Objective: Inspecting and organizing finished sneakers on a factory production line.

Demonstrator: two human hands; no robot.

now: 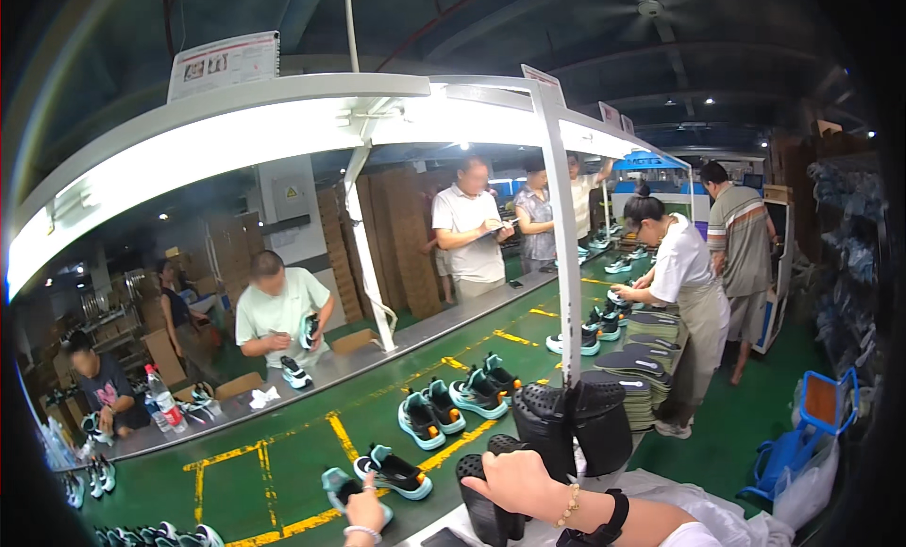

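My left hand, with a pale bracelet at the wrist, grips a teal and black sneaker at the near edge of the green belt. Beside it a matching sneaker rests on the belt. My right hand is closed around the upper part of a black, shoe-shaped form with holes; its fingers are partly hidden. Larger black perforated forms stand upright just beyond that hand. Farther along the belt sit several more teal and black sneakers.
The green belt has yellow markings. A white post rises near the black forms. Stacked dark insoles lie to the right, near a co-worker. Another co-worker holds a sneaker across the belt. A blue chair stands at right.
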